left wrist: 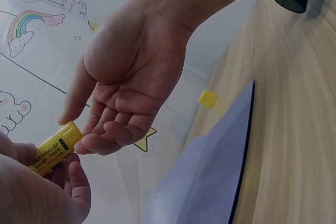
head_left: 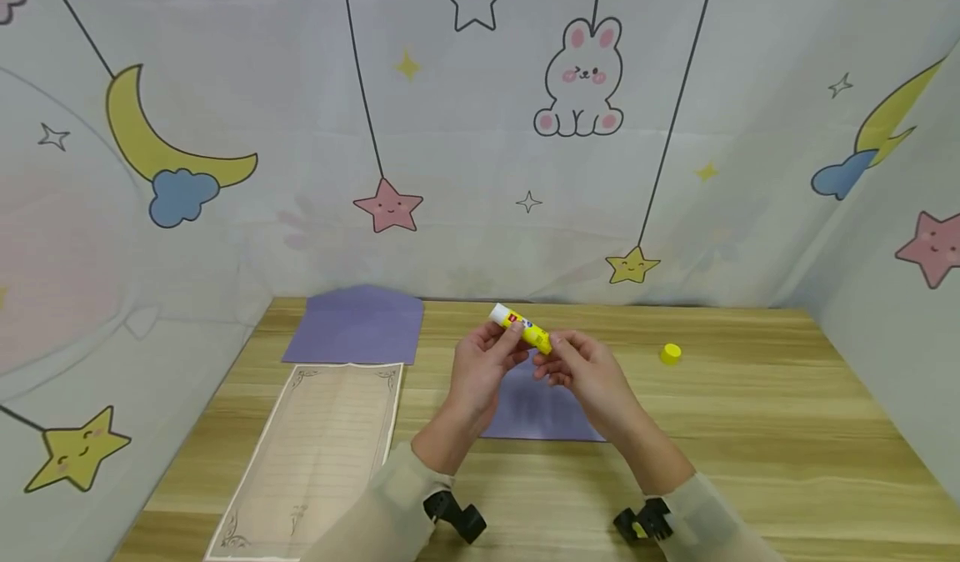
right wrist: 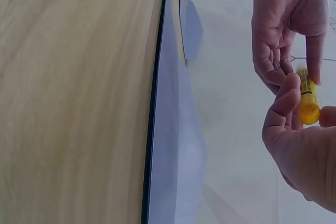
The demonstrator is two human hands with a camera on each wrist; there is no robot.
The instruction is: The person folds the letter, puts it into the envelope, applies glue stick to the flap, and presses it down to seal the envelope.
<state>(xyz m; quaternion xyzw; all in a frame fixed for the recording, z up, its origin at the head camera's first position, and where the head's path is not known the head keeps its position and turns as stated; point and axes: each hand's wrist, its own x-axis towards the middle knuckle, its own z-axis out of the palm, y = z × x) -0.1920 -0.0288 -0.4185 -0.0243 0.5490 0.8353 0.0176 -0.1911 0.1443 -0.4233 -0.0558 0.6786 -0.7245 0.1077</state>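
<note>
In the head view a yellow glue stick with a white end is held up slantwise over the table, its white end up and to the left. My left hand grips its body between thumb and fingers. The lower yellow end is pinched by my right hand, thumb on top. Below both hands a purple envelope lies on the table, partly covered by them. The glue stick's yellow cap stands apart on the table to the right. From the right wrist view, the yellow base shows between the right thumb and fingers.
On the left lies a cream sheet of lined letter paper with an ornate border. Behind it is another purple envelope, its flap toward the back. A printed cloth hangs along the back of the wooden table.
</note>
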